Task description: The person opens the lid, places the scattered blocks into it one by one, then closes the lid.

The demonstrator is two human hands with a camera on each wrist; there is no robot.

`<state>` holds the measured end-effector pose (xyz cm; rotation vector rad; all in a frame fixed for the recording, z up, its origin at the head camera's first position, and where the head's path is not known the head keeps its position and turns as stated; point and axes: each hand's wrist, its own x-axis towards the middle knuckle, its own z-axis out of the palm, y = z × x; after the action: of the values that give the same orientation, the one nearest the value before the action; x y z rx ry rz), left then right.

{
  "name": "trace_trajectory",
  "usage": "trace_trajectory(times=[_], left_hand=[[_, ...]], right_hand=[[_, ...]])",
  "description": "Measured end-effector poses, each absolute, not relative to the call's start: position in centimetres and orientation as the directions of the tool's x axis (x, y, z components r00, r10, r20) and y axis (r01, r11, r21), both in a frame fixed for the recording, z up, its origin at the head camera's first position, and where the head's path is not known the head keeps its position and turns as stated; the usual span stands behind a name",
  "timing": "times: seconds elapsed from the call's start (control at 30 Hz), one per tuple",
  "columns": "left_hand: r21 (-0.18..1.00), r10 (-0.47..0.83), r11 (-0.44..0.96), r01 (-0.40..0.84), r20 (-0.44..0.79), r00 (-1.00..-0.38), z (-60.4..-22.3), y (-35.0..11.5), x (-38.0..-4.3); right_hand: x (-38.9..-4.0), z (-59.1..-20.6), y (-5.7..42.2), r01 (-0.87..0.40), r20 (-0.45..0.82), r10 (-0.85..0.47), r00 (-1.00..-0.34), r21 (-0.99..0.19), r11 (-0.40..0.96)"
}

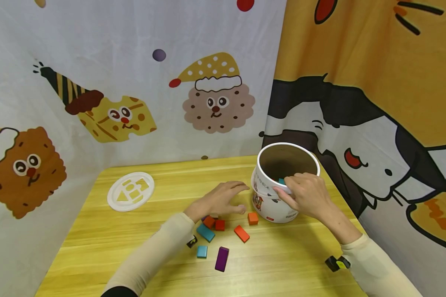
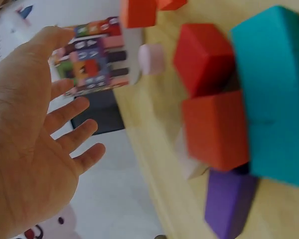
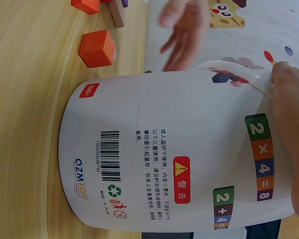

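Note:
A white cardboard bucket (image 1: 276,211) with printed pictures stands on the table. My right hand (image 1: 307,196) grips its near rim, thumb outside and fingers over the edge. Inside, a bit of a blue block (image 1: 281,181) shows; most of the interior is hidden. My left hand (image 1: 222,200) is held just left of the bucket, fingers spread and holding nothing, as the left wrist view confirms. Below it lie a red block (image 1: 220,225), an orange block (image 2: 217,132) and a curved teal block (image 2: 274,94). An orange cube (image 1: 252,218) sits close to the bucket's base.
Nearer the front lie an orange-red rectangular block (image 1: 242,234), a purple block (image 1: 221,259) and a light blue block (image 1: 202,252). A white round lid (image 1: 114,190) with shaped cutouts rests at the back left. Printed curtains (image 1: 134,41) border the table behind and at right.

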<state>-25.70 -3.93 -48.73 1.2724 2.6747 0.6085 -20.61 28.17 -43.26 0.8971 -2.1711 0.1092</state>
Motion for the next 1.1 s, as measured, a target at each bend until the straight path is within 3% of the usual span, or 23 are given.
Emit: trace_trajectory(times=[0.73,1.1], left_hand=[[0.307,0.802,0.567,0.764,0.005,-0.598,-53.0,-2.7,-25.7],[0.379,0.809,0.545,0.748,-0.005,-0.587,-53.0,-2.5,-25.6]], right_hand=[[-20.7,-43.4,28.2,-0.632,0.687,-0.567,-0.454,0.201,0.749],[-20.6,-43.3,28.0,-0.632,0.684,-0.566,-0.460,0.196,0.750]])
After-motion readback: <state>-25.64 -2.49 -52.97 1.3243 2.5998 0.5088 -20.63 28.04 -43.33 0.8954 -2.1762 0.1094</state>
